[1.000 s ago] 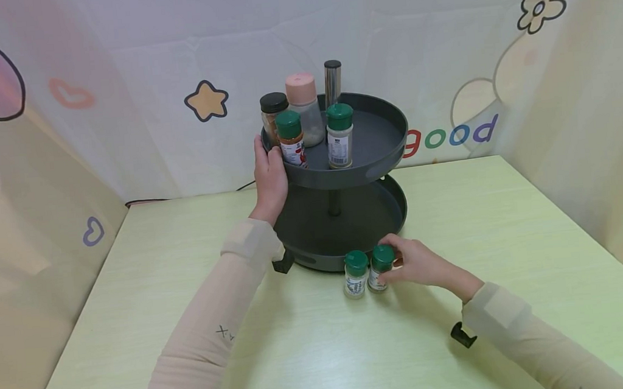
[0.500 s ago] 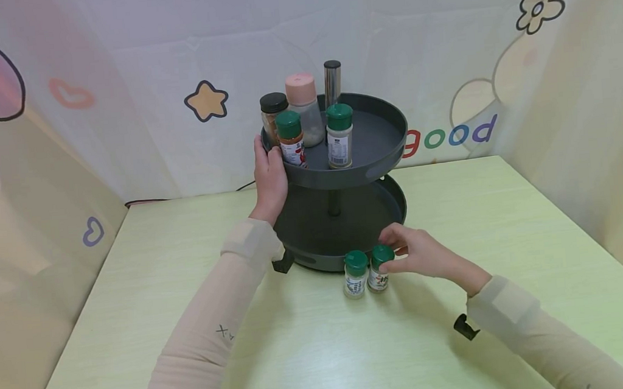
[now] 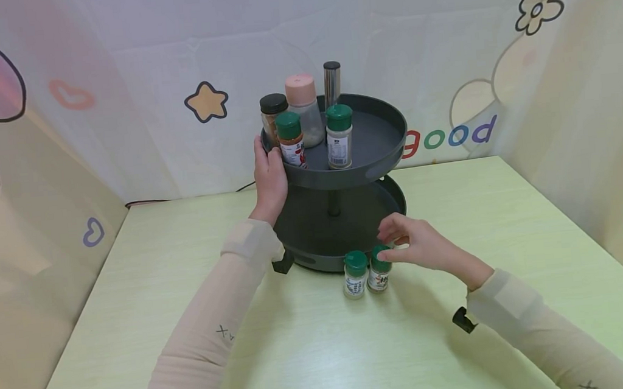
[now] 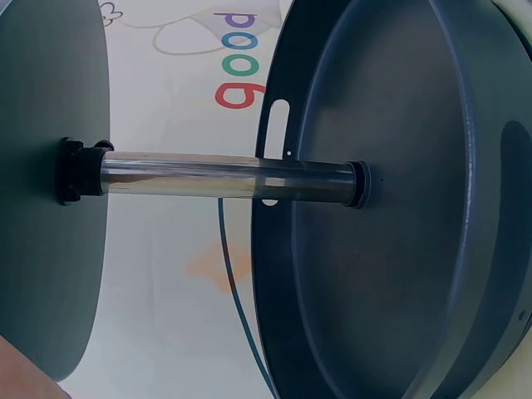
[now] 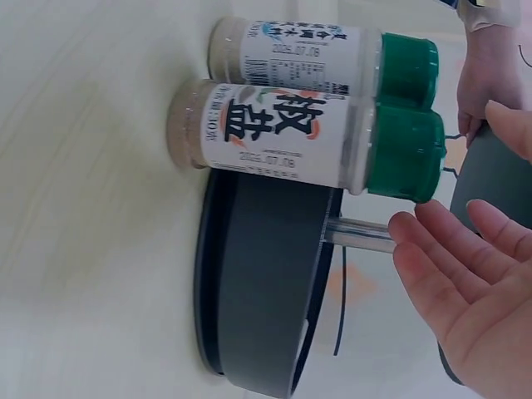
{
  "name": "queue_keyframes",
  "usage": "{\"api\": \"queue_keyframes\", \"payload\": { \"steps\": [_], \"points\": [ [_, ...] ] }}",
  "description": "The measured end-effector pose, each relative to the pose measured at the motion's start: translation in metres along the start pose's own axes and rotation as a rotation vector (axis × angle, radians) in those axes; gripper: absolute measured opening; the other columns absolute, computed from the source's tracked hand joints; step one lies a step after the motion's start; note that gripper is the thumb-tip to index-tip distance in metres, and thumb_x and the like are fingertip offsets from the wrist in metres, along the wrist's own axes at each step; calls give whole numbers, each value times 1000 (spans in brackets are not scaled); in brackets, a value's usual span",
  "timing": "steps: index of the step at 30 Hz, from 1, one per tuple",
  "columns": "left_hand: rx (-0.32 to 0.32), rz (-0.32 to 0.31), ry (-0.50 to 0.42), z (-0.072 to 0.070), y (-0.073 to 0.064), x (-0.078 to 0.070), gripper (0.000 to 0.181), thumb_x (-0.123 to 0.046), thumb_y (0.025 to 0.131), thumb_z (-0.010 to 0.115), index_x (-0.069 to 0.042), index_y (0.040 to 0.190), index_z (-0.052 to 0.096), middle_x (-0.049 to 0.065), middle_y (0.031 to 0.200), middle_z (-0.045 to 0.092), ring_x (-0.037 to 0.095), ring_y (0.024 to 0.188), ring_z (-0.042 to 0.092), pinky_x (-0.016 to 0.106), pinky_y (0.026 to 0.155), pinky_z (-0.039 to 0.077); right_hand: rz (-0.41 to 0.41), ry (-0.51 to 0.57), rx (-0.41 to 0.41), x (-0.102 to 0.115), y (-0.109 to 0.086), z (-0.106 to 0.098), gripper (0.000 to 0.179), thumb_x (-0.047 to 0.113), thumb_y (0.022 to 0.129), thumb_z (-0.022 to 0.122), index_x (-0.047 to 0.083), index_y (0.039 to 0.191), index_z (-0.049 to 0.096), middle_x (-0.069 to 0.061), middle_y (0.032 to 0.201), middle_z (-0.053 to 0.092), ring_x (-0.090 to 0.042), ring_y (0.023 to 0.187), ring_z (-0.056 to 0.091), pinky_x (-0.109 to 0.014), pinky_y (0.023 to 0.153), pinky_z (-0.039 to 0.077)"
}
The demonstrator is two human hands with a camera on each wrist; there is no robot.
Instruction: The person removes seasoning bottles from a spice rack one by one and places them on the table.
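My left hand [image 3: 270,187] holds the left edge of the upper tray [image 3: 343,179] of a dark two-tier rack. My right hand [image 3: 431,246], fingers loosely spread, hovers beside the green cap of the right-hand spice jar [image 3: 378,279]. The right wrist view shows the fingertips close to that cap without gripping it. Another green-capped spice jar [image 3: 354,284] stands upright right next to it, both on the table in front of the lower tray [image 3: 314,234]. In the left wrist view, the metal post [image 4: 233,176] joins the two tiers.
On the upper tray stand a pink-capped bottle [image 3: 305,112], a black-capped jar [image 3: 270,124], a red-brown spice jar [image 3: 292,147] and a white-labelled, green-capped jar [image 3: 340,143]. A patterned curtain [image 3: 156,109] hangs behind the table [image 3: 324,352].
My right hand has let go of the right-hand spice jar, its fingers spreading and lifting slightly from the cap. Both table jars stay in place. My left hand has not moved.
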State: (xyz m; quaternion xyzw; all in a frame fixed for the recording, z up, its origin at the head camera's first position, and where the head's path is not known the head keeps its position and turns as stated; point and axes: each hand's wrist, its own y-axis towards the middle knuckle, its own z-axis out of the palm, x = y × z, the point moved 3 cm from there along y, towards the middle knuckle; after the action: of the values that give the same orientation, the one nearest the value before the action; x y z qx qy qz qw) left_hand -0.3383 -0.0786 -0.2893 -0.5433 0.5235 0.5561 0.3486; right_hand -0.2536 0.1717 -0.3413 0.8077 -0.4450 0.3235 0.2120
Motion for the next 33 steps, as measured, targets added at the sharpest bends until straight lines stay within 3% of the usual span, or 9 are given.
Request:
{"api": "queue_keyframes", "payload": {
  "steps": [21,33],
  "points": [
    [2,5,-6,-1,0,0,56,-33,94,24,-20,143,1,-5,149,10,9,136,13,33,111,15,-74,12,-155,25,-1,-22,31,16,80,63,1,106,55,-13,102,61,-22,94,57,-40,86,47],
    [2,4,-3,-1,-1,0,56,-33,94,25,-20,143,1,-5,149,10,9,136,13,32,111,15,-105,24,-266,35,-1,-27,25,13,80,62,1,102,59,-11,100,62,-11,86,57,-17,80,47]
  ]
}}
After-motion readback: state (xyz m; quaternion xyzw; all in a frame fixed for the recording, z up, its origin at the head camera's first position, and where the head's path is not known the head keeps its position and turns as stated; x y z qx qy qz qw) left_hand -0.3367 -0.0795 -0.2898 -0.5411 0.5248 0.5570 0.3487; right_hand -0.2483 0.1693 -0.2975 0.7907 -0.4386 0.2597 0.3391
